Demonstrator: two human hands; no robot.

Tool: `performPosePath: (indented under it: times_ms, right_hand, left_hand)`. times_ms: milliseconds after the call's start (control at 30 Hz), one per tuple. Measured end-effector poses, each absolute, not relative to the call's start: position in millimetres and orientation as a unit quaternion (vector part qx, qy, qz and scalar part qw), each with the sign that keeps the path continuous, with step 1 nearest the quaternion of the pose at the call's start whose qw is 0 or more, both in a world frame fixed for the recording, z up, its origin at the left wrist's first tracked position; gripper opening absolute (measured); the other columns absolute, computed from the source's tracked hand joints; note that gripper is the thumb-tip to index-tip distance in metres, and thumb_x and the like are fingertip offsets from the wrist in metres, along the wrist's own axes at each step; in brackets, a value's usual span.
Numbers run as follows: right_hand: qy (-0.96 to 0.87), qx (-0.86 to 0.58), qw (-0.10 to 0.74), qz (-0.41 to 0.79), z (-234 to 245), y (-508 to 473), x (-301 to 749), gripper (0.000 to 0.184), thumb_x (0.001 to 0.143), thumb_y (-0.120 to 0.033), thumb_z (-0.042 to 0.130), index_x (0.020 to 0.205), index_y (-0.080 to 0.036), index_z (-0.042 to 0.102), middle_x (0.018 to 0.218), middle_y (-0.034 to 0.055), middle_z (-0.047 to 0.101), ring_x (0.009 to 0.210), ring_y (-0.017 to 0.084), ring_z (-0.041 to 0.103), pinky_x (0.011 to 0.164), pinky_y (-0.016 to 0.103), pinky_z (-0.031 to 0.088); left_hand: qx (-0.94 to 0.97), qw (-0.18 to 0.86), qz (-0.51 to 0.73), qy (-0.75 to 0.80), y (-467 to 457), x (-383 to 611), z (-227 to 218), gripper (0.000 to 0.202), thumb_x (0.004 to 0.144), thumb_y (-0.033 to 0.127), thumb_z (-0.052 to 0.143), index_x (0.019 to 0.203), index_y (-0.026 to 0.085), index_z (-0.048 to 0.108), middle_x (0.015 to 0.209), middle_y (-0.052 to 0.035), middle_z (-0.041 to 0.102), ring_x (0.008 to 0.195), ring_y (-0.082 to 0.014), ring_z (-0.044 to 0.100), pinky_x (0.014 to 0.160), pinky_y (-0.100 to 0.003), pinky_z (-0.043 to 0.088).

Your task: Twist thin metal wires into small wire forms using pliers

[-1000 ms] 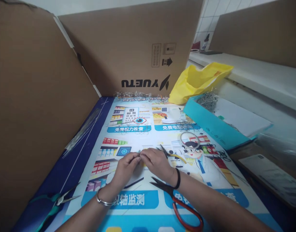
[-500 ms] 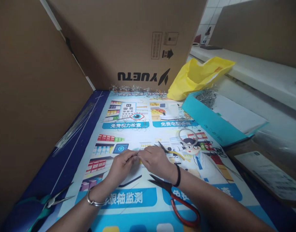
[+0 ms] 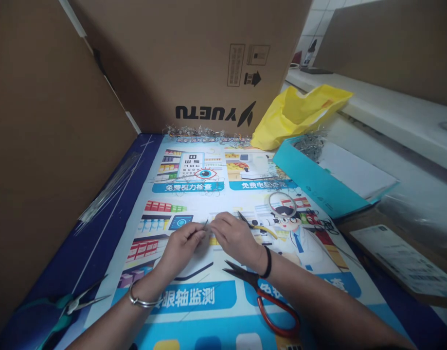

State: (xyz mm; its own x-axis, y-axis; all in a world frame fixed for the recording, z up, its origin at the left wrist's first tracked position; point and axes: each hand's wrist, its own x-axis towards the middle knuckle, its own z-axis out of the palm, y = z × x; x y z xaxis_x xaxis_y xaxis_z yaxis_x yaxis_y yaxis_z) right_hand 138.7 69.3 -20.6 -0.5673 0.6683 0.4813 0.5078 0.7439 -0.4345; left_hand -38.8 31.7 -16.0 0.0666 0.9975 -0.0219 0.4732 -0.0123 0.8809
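My left hand [image 3: 179, 245] and my right hand [image 3: 235, 236] meet over a printed poster mat [image 3: 194, 301]. Both pinch a thin, short piece of wire [image 3: 206, 224] between their fingertips. The wire is too small to make out well. Red-handled scissors [image 3: 267, 301] lie under my right wrist. Yellow-handled pliers [image 3: 258, 226] lie just beyond my right hand. A wire ring [image 3: 282, 203] lies further back on the mat.
Green-handled pliers [image 3: 68, 308] lie at the near left. A bundle of straight wires [image 3: 106, 192] leans by the left cardboard wall [image 3: 44, 136]. A teal box [image 3: 311, 177] with wire bits and a yellow bag [image 3: 299, 114] sit at right. Small wire pieces line the back box [image 3: 194, 63].
Both hands stay together on the small wire, with the fingertips shifting slightly. The view has tilted a little, so everything sits lower-left in the picture.
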Motion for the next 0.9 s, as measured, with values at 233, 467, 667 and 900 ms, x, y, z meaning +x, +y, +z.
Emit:
performPosePath:
  times_ms: [233, 467, 667, 900]
  right_hand:
    - [-0.890, -0.334, 0.296, 0.097, -20, 69, 139, 0.020, 0.090, -0.017, 0.041, 0.092, -0.016, 0.061, 0.085, 0.0074, 0.056, 0.082, 0.015, 0.055, 0.073, 0.026, 0.046]
    - [-0.906, -0.307, 0.268, 0.114, -21, 74, 142, 0.019, 0.087, -0.011, 0.043, 0.085, -0.018, 0.060, 0.084, 0.0062, 0.055, 0.082, 0.015, 0.052, 0.071, 0.026, 0.045]
    - [-0.871, -0.301, 0.295, 0.252, -14, 80, 143, 0.014, 0.085, -0.013, 0.048, 0.080, -0.017, 0.060, 0.078, 0.0037, 0.056, 0.078, 0.014, 0.054, 0.069, 0.025, 0.044]
    - [-0.814, -0.378, 0.255, 0.359, -2, 81, 144, 0.011, 0.074, -0.009, 0.061, 0.066, -0.017, 0.063, 0.068, -0.0001, 0.058, 0.068, 0.012, 0.055, 0.064, 0.024, 0.041]
  left_hand:
    - [0.596, 0.411, 0.351, 0.593, 30, -36, -12, 0.015, 0.081, 0.027, 0.048, 0.074, 0.019, 0.058, 0.064, 0.0028, 0.052, 0.062, -0.0126, 0.048, 0.060, -0.024, 0.037]
    - [0.643, 0.361, 0.332, 0.588, 31, -37, -19, 0.013, 0.082, 0.023, 0.048, 0.080, 0.020, 0.061, 0.070, 0.0019, 0.058, 0.067, -0.0131, 0.052, 0.064, -0.024, 0.039]
    - [0.701, 0.322, 0.312, 0.555, 31, -38, -15, 0.014, 0.082, 0.019, 0.047, 0.074, 0.019, 0.058, 0.067, 0.0022, 0.056, 0.066, -0.0126, 0.052, 0.063, -0.024, 0.039]
    - [0.736, 0.284, 0.308, 0.531, 28, -38, -20, 0.016, 0.086, 0.017, 0.044, 0.085, 0.019, 0.059, 0.076, 0.0000, 0.059, 0.074, -0.0135, 0.054, 0.067, -0.024, 0.040]
